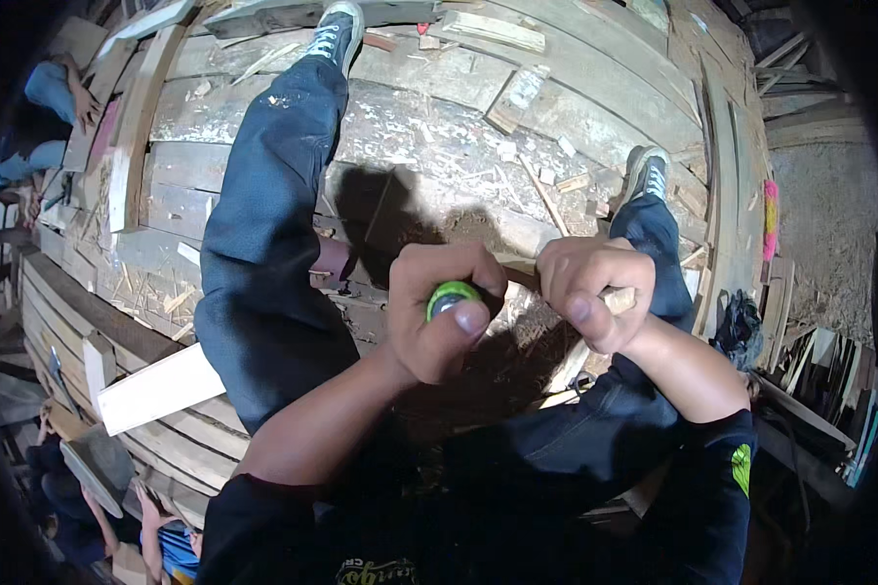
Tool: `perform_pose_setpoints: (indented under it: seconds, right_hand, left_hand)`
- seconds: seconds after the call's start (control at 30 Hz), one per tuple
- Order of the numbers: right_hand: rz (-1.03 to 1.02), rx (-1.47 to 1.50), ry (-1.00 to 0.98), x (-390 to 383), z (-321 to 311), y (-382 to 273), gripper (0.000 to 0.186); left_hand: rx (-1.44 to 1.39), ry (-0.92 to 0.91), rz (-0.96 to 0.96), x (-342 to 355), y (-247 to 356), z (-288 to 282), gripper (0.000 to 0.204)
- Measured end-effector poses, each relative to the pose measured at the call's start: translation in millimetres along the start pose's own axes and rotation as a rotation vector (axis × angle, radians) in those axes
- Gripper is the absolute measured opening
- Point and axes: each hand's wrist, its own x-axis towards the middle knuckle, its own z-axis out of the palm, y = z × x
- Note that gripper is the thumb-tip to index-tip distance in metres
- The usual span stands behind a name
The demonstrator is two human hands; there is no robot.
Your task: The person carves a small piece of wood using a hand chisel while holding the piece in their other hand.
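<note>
Grn handle [450, 292] in L hand [415, 314], thumb atop

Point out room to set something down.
The pale board beside the left trouser leg has a bare upper face; the grey ground right of the pink-and-yellow object looks mostly open, bordered below by wood strips. Wood scraps crowd the planks between the shoes.

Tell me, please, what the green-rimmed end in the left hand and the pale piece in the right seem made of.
The green-rimmed end looks like smooth plastic: bright colour, though its shiny grey centre could be metal. The pale piece is probably unfinished wood: matte, tan, uneven surface.
</note>
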Motion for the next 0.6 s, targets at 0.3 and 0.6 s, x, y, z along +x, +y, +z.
perform_pose_setpoints:
  seconds: [0.3, 0.6]
  right_hand:
    - [-0.018, 0.112, 0.061, -5.1, -3.5, 8.5, 0.023]
    - [0.027, -0.004, 0.071, -4.9, -1.5, 3.5, 0.025]
  left_hand:
    - [-0.247, 0.079, -0.019, 11.3, 35.6, -9.7, 0.058]
    - [-0.417, 0.163, -0.131, 6.2, 28.9, -1.7, 0.052]
